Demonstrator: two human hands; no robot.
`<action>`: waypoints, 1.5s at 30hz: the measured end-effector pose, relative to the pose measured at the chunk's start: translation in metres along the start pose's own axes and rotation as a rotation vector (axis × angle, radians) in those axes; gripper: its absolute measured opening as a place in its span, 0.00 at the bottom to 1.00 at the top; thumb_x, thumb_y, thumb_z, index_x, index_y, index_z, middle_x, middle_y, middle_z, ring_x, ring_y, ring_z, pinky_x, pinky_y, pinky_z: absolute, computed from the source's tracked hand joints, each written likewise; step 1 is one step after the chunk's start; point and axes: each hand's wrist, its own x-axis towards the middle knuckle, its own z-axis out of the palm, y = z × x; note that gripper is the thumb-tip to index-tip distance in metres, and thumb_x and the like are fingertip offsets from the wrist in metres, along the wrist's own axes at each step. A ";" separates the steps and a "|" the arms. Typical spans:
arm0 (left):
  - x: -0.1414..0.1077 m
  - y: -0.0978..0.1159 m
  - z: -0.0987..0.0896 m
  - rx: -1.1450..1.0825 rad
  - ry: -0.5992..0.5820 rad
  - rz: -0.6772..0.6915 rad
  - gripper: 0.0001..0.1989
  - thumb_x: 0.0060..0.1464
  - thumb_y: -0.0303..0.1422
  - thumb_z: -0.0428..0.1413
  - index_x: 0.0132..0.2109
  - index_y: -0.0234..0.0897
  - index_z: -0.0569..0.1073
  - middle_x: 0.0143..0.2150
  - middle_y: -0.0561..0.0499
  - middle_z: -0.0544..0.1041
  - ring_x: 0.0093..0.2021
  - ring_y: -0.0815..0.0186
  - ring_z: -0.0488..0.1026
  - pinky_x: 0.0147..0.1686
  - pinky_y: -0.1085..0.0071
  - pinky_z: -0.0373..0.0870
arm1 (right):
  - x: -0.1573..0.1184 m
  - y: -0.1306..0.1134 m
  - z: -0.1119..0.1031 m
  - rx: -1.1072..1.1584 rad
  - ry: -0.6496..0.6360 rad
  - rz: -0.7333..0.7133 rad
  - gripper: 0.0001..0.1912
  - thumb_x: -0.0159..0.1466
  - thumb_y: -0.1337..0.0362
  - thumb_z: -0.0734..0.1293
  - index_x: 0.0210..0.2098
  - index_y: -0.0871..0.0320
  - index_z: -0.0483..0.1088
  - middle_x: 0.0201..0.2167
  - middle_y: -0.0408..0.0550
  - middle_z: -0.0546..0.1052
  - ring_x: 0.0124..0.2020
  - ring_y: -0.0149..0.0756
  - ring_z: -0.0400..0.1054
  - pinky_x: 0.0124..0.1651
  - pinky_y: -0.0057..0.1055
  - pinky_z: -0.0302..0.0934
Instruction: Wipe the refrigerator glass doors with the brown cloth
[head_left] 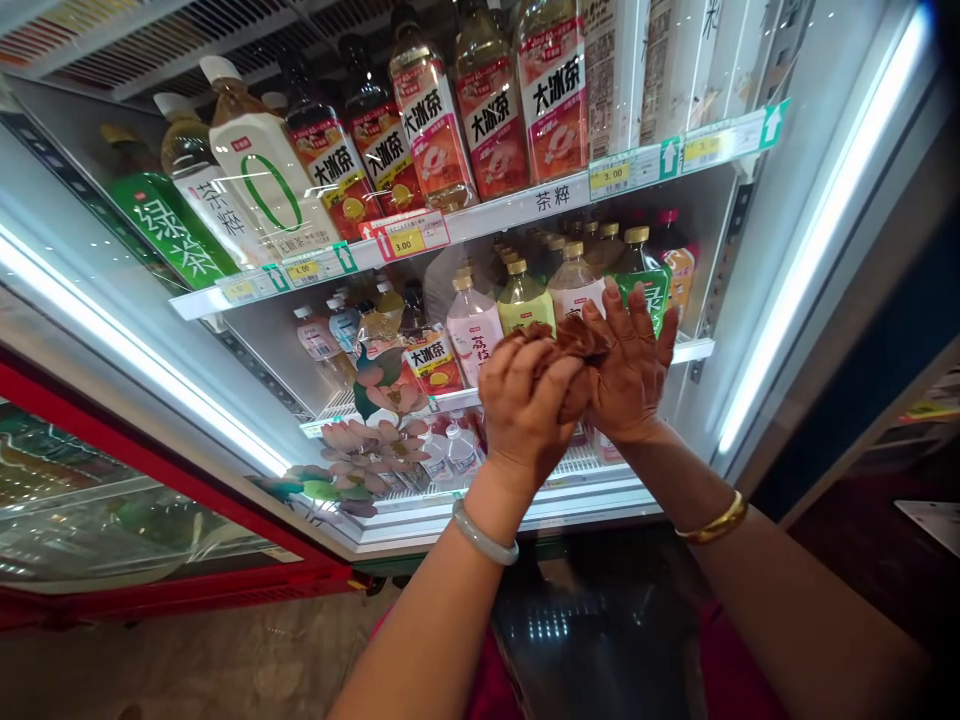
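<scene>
A crumpled brown cloth (586, 338) is bunched between my two hands in front of the drinks cooler. My left hand (531, 400), with a pale bangle on its wrist, is closed around the cloth. Beside it, my right hand (631, 365) has its fingers spread, palm side against the cloth's edge; a gold bangle circles that wrist. Past the hands, bottles such as a pink-labelled one (475, 328) and a green-labelled one (651, 272) line the middle shelf, partly hidden by my fingers.
Large tea bottles (429, 115) fill the upper shelf, above a price rail (517, 212). Flower decals (371, 450) show at the lower left, in front of small bottles (462, 450). A red-framed door (142, 470) stands at the left, and a lit strip (825, 230) runs down the right.
</scene>
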 end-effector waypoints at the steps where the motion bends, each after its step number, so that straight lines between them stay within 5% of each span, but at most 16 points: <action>1: -0.005 0.003 0.002 -0.016 -0.027 0.020 0.10 0.59 0.31 0.64 0.48 0.43 0.79 0.52 0.46 0.79 0.61 0.55 0.70 0.64 0.55 0.67 | 0.000 0.001 0.001 0.002 0.005 -0.002 0.31 0.75 0.57 0.55 0.76 0.45 0.48 0.73 0.44 0.62 0.79 0.36 0.43 0.80 0.53 0.36; 4: -0.006 0.003 -0.003 -0.028 -0.048 0.069 0.10 0.58 0.30 0.64 0.48 0.44 0.79 0.51 0.46 0.79 0.59 0.56 0.71 0.62 0.56 0.69 | 0.000 0.001 0.001 0.003 0.020 0.001 0.32 0.74 0.59 0.57 0.76 0.42 0.47 0.73 0.43 0.63 0.78 0.34 0.44 0.80 0.51 0.36; 10: 0.023 -0.023 -0.028 0.108 0.141 -0.083 0.16 0.54 0.29 0.66 0.49 0.43 0.78 0.54 0.44 0.76 0.58 0.54 0.72 0.63 0.51 0.67 | 0.004 -0.006 -0.009 -0.025 -0.166 0.088 0.34 0.71 0.62 0.55 0.75 0.41 0.49 0.75 0.42 0.60 0.78 0.43 0.47 0.79 0.59 0.37; 18: -0.024 -0.005 -0.007 -0.012 -0.136 0.114 0.11 0.58 0.31 0.65 0.48 0.44 0.78 0.50 0.45 0.78 0.58 0.55 0.71 0.61 0.55 0.70 | 0.004 -0.004 -0.006 -0.060 -0.070 0.045 0.32 0.74 0.62 0.53 0.75 0.42 0.47 0.74 0.42 0.62 0.78 0.36 0.46 0.80 0.51 0.34; 24: -0.003 -0.011 -0.012 0.070 0.004 -0.004 0.11 0.58 0.31 0.64 0.49 0.44 0.78 0.53 0.45 0.77 0.59 0.55 0.72 0.63 0.53 0.68 | 0.004 -0.003 -0.005 -0.019 -0.019 0.000 0.33 0.73 0.63 0.54 0.76 0.46 0.46 0.74 0.44 0.62 0.79 0.36 0.42 0.80 0.54 0.33; 31: -0.024 -0.001 -0.002 -0.008 -0.126 0.099 0.09 0.58 0.32 0.65 0.47 0.44 0.78 0.49 0.45 0.78 0.57 0.55 0.72 0.60 0.55 0.71 | 0.003 -0.002 -0.005 0.010 -0.022 0.022 0.34 0.74 0.61 0.56 0.77 0.40 0.42 0.74 0.42 0.62 0.79 0.34 0.43 0.80 0.53 0.36; 37: -0.009 -0.009 -0.012 0.050 -0.053 0.012 0.14 0.58 0.31 0.64 0.52 0.44 0.77 0.54 0.43 0.76 0.60 0.53 0.70 0.64 0.52 0.68 | 0.005 -0.004 -0.006 -0.002 -0.056 0.026 0.36 0.73 0.63 0.55 0.77 0.41 0.42 0.74 0.43 0.61 0.79 0.37 0.43 0.80 0.55 0.35; 45: -0.022 -0.007 -0.007 0.002 -0.133 0.083 0.14 0.58 0.32 0.64 0.51 0.45 0.77 0.51 0.44 0.78 0.58 0.55 0.71 0.61 0.56 0.70 | 0.004 -0.002 -0.007 -0.007 -0.100 0.047 0.33 0.74 0.62 0.54 0.76 0.41 0.46 0.75 0.42 0.59 0.79 0.38 0.43 0.80 0.55 0.38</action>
